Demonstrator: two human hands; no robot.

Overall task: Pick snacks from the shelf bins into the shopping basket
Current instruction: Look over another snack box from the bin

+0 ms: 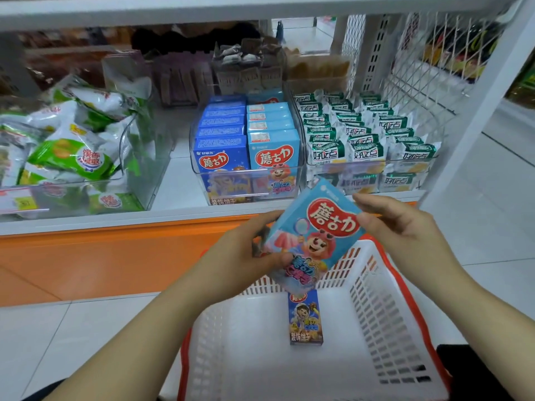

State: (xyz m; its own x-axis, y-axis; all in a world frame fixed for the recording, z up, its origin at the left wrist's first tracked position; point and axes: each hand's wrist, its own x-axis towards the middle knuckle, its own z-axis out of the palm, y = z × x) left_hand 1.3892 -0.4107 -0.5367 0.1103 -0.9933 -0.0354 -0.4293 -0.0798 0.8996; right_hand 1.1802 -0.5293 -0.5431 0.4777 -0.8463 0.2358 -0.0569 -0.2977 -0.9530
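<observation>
A light-blue snack box (314,237) with a red logo and a pink cartoon figure hangs tilted above the white shopping basket (388,319). My left hand (246,256) grips its lower left side, thumb on the front. My right hand (399,224) pinches its upper right corner. A dark-blue snack box (305,321) lies flat on the basket's floor. On the shelf behind, a clear bin (249,180) holds rows of dark-blue and light-blue boxes of the same kind.
A clear bin of green-and-white bags (72,151) stands at the left, a bin of small green-and-white packets (367,140) at the right. An orange band (115,250) runs under the shelf edge. White wire mesh (428,68) closes the shelf's right end.
</observation>
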